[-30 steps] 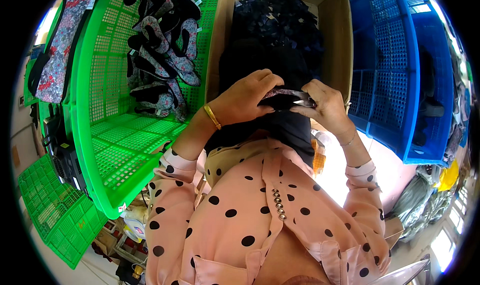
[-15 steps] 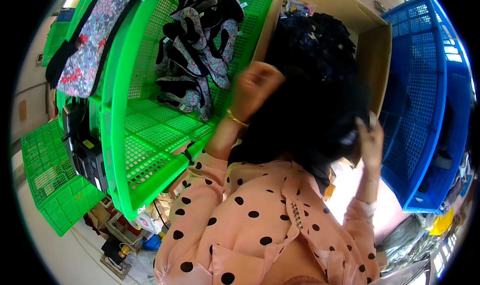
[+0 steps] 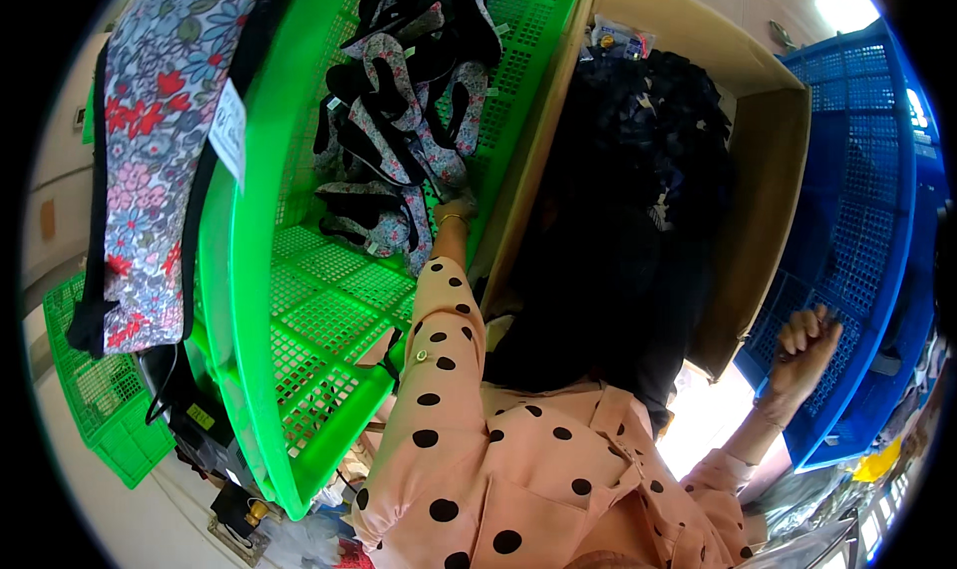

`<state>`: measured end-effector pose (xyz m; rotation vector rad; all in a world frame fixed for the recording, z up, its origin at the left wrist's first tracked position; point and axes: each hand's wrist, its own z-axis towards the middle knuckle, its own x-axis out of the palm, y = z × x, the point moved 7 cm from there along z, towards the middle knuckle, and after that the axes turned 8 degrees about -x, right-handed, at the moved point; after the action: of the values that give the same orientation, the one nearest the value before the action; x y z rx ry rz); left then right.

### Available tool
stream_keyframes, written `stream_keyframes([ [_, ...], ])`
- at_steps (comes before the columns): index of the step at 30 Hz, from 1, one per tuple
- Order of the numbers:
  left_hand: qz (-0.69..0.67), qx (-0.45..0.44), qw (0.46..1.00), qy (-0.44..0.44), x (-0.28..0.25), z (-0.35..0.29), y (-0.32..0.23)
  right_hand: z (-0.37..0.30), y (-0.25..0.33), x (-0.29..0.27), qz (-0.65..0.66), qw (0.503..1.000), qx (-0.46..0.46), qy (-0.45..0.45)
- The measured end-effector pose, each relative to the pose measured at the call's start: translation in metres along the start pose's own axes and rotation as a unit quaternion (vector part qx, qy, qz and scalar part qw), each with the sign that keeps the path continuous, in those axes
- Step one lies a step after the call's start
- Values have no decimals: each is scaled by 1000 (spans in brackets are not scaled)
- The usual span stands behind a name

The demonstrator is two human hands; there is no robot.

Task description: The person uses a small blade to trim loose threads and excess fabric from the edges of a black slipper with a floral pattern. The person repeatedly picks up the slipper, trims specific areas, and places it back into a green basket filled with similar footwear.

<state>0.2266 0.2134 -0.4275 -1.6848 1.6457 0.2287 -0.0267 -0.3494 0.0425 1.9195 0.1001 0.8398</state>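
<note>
My left arm reaches into the green crate [image 3: 329,260]. My left hand [image 3: 454,208], with a gold bangle at the wrist, is against the lower end of a pile of curved floral fabric pieces [image 3: 384,150] with black lining and small white tags. Its fingers are small and partly hidden among the pieces, so their grip cannot be made out. My right hand [image 3: 805,355] is raised beside the blue crate [image 3: 837,220], its fingers curled in. A dark speck shows at its fingertips, too small to name.
A cardboard box [image 3: 763,220] between the crates holds a heap of dark scraps [image 3: 653,120] and a small clear packet [image 3: 623,40]. A floral strip [image 3: 150,160] with black edging hangs at the green crate's left side. Another green crate [image 3: 110,399] stands farther left.
My left hand has gone from above the box into the green crate, onto the floral pieces. My right hand has moved right and down, away from my head. The view has shifted.
</note>
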Motion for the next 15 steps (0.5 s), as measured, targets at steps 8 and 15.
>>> stream_keyframes([
  [8, -366, 30, 879, 303, -67, -161, 6, -26, -58, 48, -131, 982, 77, 116],
  [15, -179, 221, 823, 492, -181, -357, -46, -73, -50, 122, -378, 888, 7, 261],
])
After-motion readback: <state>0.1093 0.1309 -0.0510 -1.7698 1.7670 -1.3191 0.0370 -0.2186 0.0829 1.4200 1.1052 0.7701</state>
